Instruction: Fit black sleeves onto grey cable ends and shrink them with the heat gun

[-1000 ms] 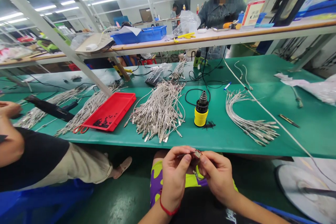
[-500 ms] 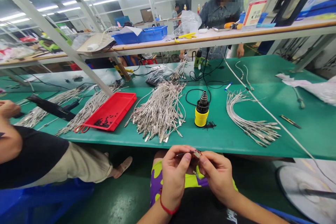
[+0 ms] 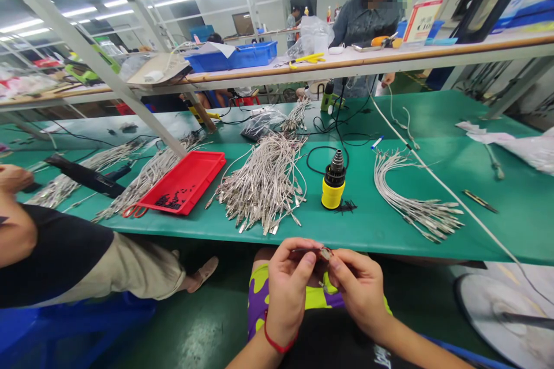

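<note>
My left hand (image 3: 288,282) and my right hand (image 3: 357,294) are raised just below the bench edge. Their fingertips pinch a small metal connector (image 3: 325,253) with a thin wire running left from it. My fingers hide part of the connector. A red string circles my left wrist. Beyond my hands lies a loose pile of silver-grey cables (image 3: 262,184) with metal ends. A yellow-and-black cylindrical tool (image 3: 333,184) stands to its right.
The green bench (image 3: 367,225) holds a red tray (image 3: 186,176) of small black parts and more cable bundles (image 3: 415,202). A co-worker's hand (image 3: 12,179) rests at left. Another person stands beyond the shelf, which carries a blue crate (image 3: 253,55). A round white fan (image 3: 497,317) stands low right.
My head view has drifted slightly. Both hands stay in nearly the same place, still pinching the connector.
</note>
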A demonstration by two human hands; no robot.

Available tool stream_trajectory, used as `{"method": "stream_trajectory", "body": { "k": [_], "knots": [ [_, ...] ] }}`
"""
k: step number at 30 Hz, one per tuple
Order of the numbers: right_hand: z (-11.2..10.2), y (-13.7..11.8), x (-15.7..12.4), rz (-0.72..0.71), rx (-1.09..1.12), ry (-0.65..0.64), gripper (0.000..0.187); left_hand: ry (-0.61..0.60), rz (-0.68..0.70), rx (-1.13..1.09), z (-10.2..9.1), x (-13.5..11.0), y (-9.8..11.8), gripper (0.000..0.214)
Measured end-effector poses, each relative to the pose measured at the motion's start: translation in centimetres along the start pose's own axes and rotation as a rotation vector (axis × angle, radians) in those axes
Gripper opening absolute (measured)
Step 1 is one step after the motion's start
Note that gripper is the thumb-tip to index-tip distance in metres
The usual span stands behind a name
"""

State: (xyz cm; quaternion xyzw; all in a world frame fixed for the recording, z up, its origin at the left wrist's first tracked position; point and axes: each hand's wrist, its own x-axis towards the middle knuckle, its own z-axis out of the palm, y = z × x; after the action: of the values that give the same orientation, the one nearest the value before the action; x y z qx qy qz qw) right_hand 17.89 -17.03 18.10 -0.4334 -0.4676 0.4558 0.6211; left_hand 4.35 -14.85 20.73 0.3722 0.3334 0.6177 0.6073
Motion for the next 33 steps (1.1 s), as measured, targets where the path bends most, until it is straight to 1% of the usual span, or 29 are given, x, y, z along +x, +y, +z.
{"method": "stream_trajectory", "body": {
  "k": [4, 8, 14, 17, 18, 20, 21, 23, 25, 28, 29, 30, 31, 33],
  "knots": [
    [-0.1, 0.1, -0.1, -0.004, -0.013, 0.012, 0.014, 0.016, -0.011, 0.034, -0.1, 0.1, -0.1, 0.011],
    [-0.1, 0.1, 0.0, -0.018, -0.029, 0.018, 0.013, 0.003, -0.019, 0.033, -0.1, 0.1, -0.2, 0.011],
    [0.1, -0.5, 0.2, -0.044, -0.095, 0.026, 0.015, -0.005, -0.025, 0.017, 0.1, 0.1, 0.1, 0.012],
    [0.0, -0.8, 0.4, -0.034, -0.129, 0.055, 0.019, -0.006, -0.020, 0.025, -0.4, 0.6, -0.8, 0.013],
    [-0.1, -0.8, 0.5, -0.029, -0.142, 0.073, 0.021, -0.035, -0.031, 0.045, -0.7, 1.0, -1.5, 0.016],
    [-0.5, -0.8, 1.1, -0.019, -0.160, 0.127, 0.022, -0.168, -0.083, 0.118, -1.2, 1.8, -3.4, 0.028],
    [-0.7, -0.8, 1.6, -0.016, -0.157, 0.160, 0.022, -0.286, -0.126, 0.167, -1.4, 2.1, -4.5, 0.035],
    [-1.3, -0.9, 2.8, -0.014, -0.123, 0.232, 0.022, -0.479, -0.184, 0.215, -1.6, 2.6, -6.7, 0.046],
    [-2.0, -1.1, 4.4, -0.025, -0.072, 0.307, 0.024, -0.634, -0.219, 0.234, -1.6, 2.6, -8.5, 0.049],
    [-3.0, -1.8, 7.3, -0.046, -0.019, 0.389, 0.027, -0.846, -0.318, 0.276, -2.4, 2.4, -10.7, 0.046],
    [-3.3, -2.1, 8.3, -0.050, -0.014, 0.408, 0.028, -0.885, -0.385, 0.314, -2.9, 2.4, -11.4, 0.045],
    [-3.6, -2.5, 9.2, -0.053, -0.014, 0.425, 0.029, -0.883, -0.406, 0.341, -3.6, 2.5, -12.1, 0.046],
    [-3.8, -2.8, 10.2, -0.060, -0.019, 0.443, 0.030, -0.865, -0.414, 0.360, -4.3, 2.7, -12.9, 0.047],
    [-4.2, -3.3, 12.0, -0.084, -0.042, 0.477, 0.032, -0.785, -0.407, 0.401, -5.9, 3.1, -14.2, 0.049]
  ]
}}
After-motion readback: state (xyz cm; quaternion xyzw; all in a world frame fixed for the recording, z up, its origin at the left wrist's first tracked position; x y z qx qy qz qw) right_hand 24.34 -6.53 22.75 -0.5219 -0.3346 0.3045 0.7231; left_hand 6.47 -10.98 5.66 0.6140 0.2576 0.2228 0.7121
